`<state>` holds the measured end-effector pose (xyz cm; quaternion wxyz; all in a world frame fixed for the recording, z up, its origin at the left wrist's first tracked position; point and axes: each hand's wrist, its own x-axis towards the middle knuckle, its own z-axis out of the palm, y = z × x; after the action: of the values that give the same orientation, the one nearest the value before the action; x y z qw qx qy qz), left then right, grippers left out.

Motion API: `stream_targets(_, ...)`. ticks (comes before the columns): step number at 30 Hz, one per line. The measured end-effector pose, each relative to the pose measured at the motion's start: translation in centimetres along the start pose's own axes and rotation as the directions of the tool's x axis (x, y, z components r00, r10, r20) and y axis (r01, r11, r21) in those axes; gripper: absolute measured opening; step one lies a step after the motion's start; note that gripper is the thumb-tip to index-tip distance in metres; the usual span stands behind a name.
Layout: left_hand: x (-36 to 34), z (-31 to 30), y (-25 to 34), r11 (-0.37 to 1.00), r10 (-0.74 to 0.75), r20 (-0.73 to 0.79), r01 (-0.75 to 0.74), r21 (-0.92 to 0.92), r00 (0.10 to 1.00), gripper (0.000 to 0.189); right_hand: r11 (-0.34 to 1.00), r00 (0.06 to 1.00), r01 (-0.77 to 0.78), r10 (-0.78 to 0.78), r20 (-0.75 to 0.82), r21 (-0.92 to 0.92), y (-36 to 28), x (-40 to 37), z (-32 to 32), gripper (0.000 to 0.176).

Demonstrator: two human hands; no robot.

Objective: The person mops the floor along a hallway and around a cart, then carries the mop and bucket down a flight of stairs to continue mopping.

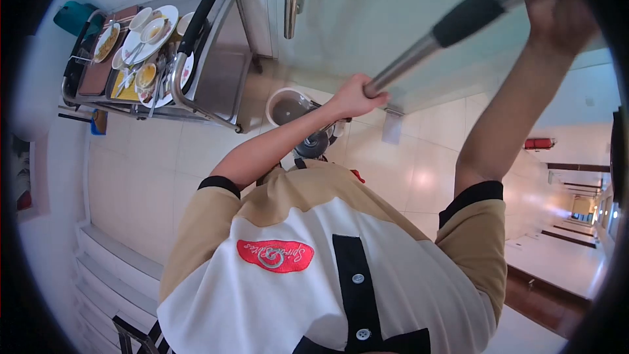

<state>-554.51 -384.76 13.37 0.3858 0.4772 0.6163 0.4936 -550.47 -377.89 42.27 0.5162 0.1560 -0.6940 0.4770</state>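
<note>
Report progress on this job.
Done: nothing provable; the floor tiles shine, cause unclear. In hand: left hand and right hand grip the metal pole near the white bucket. Left: used dishes sit on the trolley.

Top edge cuts off right hand (558,14) and pole (462,18) end.

Floor (164,177) has big pale tiles, shiny w/ light spots; a metal cart (223,59) full of used plates (152,31) stands by the white wall (46,92). Next to it is a big cloudy glass door (367,0) w/ a long silver handle (293,0); white ledges like steps (111,275) run along the wall. On the rt a long hall (576,190) goes far back w/ dark wood trim & bright lamps; a red thing (538,143) sits there.
</note>
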Motion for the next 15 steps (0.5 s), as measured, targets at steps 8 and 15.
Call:
stream_targets(8,-0.3,-3.7,-6.0,0.849,0.473,0.463,-0.249,-0.465,0.749,0.027,0.728,0.904,-0.405,0.228,0.361,0.554,-4.1,0.0,-6.7,0.023)
stream_targets(15,-2.1,1.6,-11.4,0.983,0.153,0.049,-0.147,-0.109,0.987,0.018,0.921,0.922,-0.372,0.352,0.161,0.116,-6.6,6.4,-10.2,0.043)
